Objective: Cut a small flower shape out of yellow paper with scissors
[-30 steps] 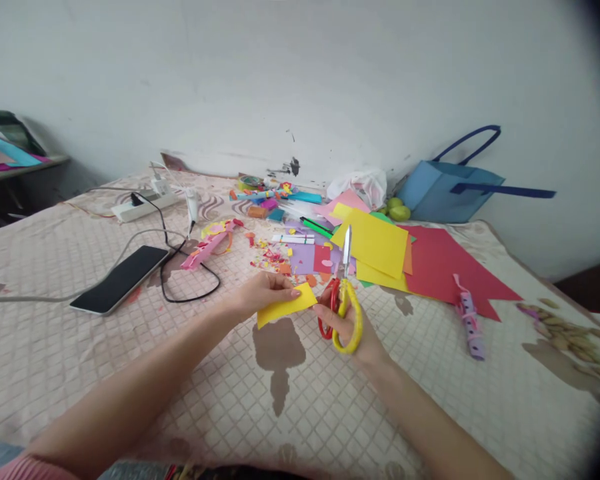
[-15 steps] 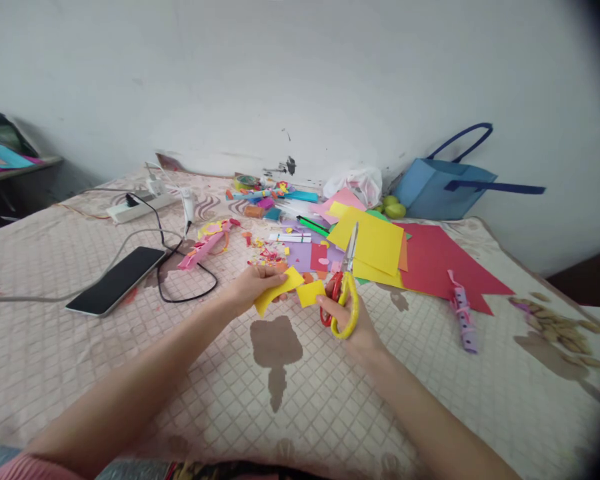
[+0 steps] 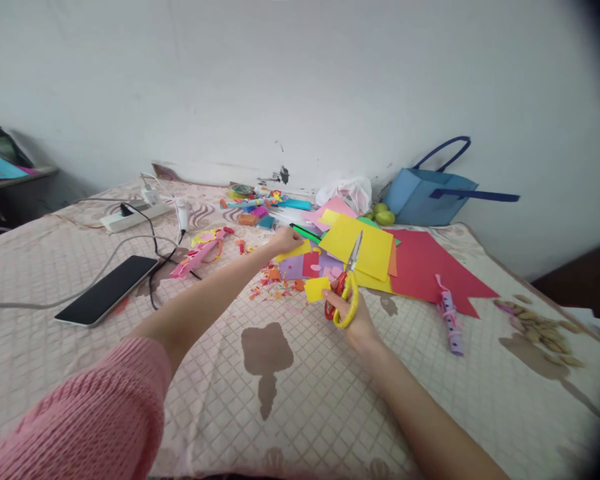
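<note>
1. Your left hand (image 3: 286,241) reached past the table's middle toward its far edge, its fingers curled narrow against a yellow strip (image 3: 295,251); you could not tell whether it gripped the strip.
2. Your right hand (image 3: 357,320), nearer the table's front edge, held the scissors (image 3: 351,272) by the red and yellow handles, blades pointing toward the far edge, and pinched a yellow square (image 3: 317,289) at its right side.
3. Toward the table's left edge lay a black-screened device (image 3: 107,291), slanted, with a white power strip (image 3: 135,217) beyond it, near the far left corner.
4. Right of those, a pink paper piece (image 3: 196,257) lay left of your reaching hand.
5. Small coloured scraps (image 3: 267,280) lay strewn mid-table, left of the yellow square and beside a purple sheet (image 3: 291,268).
6. Yellow sheets (image 3: 365,247) lay behind the blades, overlapping a large red sheet (image 3: 430,267) on their right.
7. A blue bag (image 3: 420,200) stood at the far edge, near the far right corner.
8. A tied purple roll (image 3: 451,323) lay nearer you, just left of a brown heap (image 3: 540,330) by the right edge.
</note>
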A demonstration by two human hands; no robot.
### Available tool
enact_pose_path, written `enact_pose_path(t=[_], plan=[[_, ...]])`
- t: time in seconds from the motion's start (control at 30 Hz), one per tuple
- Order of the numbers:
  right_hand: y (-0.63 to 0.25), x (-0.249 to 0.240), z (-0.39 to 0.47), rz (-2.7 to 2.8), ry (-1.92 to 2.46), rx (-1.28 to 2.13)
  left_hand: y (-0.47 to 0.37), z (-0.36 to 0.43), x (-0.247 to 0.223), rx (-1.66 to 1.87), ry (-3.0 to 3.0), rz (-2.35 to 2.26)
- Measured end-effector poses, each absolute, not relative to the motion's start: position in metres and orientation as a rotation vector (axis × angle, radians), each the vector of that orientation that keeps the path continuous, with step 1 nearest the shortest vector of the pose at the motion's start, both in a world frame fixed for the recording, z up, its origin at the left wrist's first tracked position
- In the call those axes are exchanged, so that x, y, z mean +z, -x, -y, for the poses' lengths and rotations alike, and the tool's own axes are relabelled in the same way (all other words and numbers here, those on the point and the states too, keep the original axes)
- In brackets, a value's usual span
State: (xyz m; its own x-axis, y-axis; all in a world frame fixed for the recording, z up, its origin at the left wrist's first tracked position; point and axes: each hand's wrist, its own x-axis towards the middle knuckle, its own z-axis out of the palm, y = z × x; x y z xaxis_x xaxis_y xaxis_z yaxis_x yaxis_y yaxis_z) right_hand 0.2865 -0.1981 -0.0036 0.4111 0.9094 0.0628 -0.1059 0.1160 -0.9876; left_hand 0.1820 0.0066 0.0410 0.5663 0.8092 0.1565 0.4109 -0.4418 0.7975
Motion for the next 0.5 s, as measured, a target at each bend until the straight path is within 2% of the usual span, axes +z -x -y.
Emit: enact_pose_path(t=[0.2,0.33,0.4,0.5], plan=[[-0.288,0.002,0.199,0.865,1.237,0.893,-0.175,0.014,0.054,0.785,-2.242,-0.961],[-0.285,0.001,0.2,0.899,1.248,0.907,-0.152,0.067,0.043,0.622,-2.258,-0.822],[-0.283,-0.001,0.2,0.928,1.248,0.922,-0.141,0.093,0.031,0.392,-1.995,-0.694],[-0.288,-0.002,0.198,1.087,1.389,0.847,-0.128,0.115,0.017,0.426,-1.765,-0.74]])
